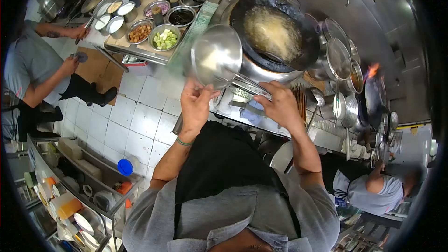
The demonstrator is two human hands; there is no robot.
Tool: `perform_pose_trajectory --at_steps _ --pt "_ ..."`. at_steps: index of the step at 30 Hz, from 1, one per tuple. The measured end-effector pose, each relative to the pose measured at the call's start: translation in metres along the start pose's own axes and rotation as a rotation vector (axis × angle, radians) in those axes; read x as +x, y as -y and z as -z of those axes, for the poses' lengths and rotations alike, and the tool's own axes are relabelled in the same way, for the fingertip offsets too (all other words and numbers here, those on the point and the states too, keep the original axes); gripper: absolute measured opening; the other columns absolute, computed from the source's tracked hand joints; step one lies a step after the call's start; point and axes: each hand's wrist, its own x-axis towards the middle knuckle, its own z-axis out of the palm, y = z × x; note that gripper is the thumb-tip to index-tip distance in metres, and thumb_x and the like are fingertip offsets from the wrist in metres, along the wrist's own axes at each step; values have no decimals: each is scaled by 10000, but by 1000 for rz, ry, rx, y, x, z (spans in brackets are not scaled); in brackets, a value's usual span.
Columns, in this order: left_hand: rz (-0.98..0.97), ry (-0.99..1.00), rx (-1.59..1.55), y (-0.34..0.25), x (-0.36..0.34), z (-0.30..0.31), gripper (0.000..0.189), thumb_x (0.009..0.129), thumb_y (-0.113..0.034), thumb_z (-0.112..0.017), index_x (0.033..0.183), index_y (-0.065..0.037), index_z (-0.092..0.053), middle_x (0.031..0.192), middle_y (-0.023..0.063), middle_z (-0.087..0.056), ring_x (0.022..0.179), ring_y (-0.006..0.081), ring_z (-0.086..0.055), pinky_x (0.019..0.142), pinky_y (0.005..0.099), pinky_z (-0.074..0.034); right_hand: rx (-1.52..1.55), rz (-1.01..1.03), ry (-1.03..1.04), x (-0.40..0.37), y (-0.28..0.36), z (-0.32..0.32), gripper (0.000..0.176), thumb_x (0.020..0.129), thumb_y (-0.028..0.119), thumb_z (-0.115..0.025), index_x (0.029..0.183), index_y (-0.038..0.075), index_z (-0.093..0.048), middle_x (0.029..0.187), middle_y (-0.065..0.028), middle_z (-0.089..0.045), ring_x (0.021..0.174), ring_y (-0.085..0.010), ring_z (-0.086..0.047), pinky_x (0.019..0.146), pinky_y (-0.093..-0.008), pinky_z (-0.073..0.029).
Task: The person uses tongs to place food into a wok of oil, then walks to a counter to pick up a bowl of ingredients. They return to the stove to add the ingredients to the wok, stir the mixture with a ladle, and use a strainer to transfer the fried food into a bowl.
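My left hand (195,102) grips the rim of a shiny metal bowl (228,42), which is tilted so that its inside shows. A small pale, wet mass (211,60) lies in the bowl. My right hand (281,105) is closed around long metal tongs (249,83), whose tips reach into the bowl; their ends are hard to make out. Just beyond the bowl, a dark wok (240,11) sits on the burner, with pale food (275,32) frothing in yellowish oil.
Bowls of chopped green vegetable (165,39) and brown cubes (139,32) stand on the left counter. Strainers (338,58) hang to the right, near a flame (373,69). One person (35,65) stands at left, another (375,189) at right. A shelved cart (100,177) is lower left.
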Motion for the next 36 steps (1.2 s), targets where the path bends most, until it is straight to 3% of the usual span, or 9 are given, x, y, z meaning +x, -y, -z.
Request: perform_pose_trajectory --at_steps 3,8,13,18,23,27,30,33,36 --pt "-14 46 3 -1 -3 -8 136 929 52 -546 885 -27 -444 1137 108 -599 929 196 -669 777 373 -629 33 -77 -38 1 6 -17 361 803 221 -749 1073 -8 -680 931 -189 -662 841 -404 -648 725 -447 -521" --pt "-36 16 75 7 -7 -9 138 929 51 -552 886 -24 -445 1221 115 -561 946 200 -664 775 363 -628 239 -105 -141 -4 4 -55 362 804 148 -758 1100 -37 -662 945 -195 -663 846 -388 -648 735 -411 -512" --pt "-27 -10 -15 1 -2 -9 166 931 -2 -594 878 -38 -442 789 35 -553 745 97 -626 750 331 -617 438 -152 -185 -7 3 -68 347 830 125 -757 1123 -34 -661 888 -112 -648 780 -203 -608 710 -302 -475" --pt "3 -45 -97 3 9 -1 141 929 4 -591 895 -25 -458 861 96 -613 779 189 -681 746 364 -625 516 -165 -216 -3 -7 -49 322 839 104 -746 1115 -39 -661 937 -116 -674 811 -172 -618 734 -296 -494" --pt "36 -111 -83 0 10 13 165 925 22 -589 881 -36 -441 916 100 -602 786 203 -669 740 399 -631 498 -292 -465 10 -86 -9 314 832 117 -752 1109 -14 -684 959 -146 -695 880 -200 -650 778 -303 -500" --pt "36 -157 -59 -7 5 20 153 930 19 -582 882 -32 -446 948 111 -601 811 211 -670 740 398 -631 -37 -469 -405 21 -180 33 396 850 280 -726 1155 32 -683 1078 -218 -685 1006 -351 -666 865 -382 -514" --pt "24 -180 -69 -9 2 23 149 933 15 -576 871 -25 -446 959 120 -604 820 223 -682 740 386 -631 -294 -670 -276 43 -228 48 440 844 367 -702 1161 62 -686 1124 -226 -670 1059 -391 -640 894 -428 -509" --pt "24 -182 -69 -18 1 19 159 934 14 -579 868 -29 -440 964 115 -601 822 219 -680 742 387 -630 -393 -628 -200 73 -269 52 421 839 398 -686 1112 78 -703 1106 -217 -677 1069 -391 -635 901 -459 -506" --pt "37 -156 -52 -22 0 23 161 935 11 -582 872 -29 -440 964 110 -603 829 220 -679 741 383 -629 -528 -718 -108 104 -254 63 420 846 385 -678 1102 53 -694 1081 -237 -675 1049 -386 -636 861 -471 -503"
